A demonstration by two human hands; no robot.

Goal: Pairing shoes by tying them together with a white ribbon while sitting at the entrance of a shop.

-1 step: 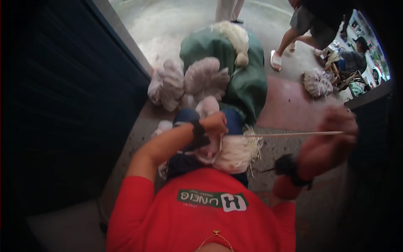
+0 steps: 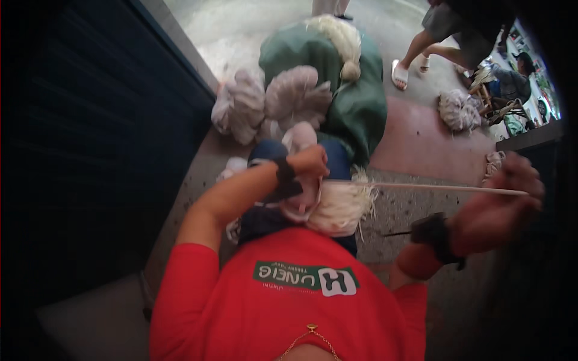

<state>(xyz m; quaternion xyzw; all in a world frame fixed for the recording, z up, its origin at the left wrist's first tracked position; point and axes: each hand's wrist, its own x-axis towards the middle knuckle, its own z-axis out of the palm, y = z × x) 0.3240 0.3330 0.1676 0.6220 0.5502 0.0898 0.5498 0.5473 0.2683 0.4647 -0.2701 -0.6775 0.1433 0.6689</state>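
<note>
My left hand (image 2: 312,161) is closed at the middle of a pinkish-white cloth bundle (image 2: 303,137) over my lap; its exact grip is hidden. From beside that fist a thin pale strand (image 2: 430,187) runs taut to my right hand (image 2: 509,189), which is blurred but closed on the strand's far end, out to the right. A sheaf of loose cream strands (image 2: 340,207) lies on my lap just right of the bundle.
Ahead stands a large green sack (image 2: 361,102) with a cream strand bunch (image 2: 337,42) on top. Gathered pale bundles (image 2: 239,105) lean against it. A dark panel (image 2: 108,120) borders the left. A person in sandals (image 2: 400,74) stands ahead right; another sits near a pale bundle (image 2: 459,110).
My right hand has moved farther right, and the visible stretch of strand between my hands is longer. My left hand keeps its place on the bundle.
</note>
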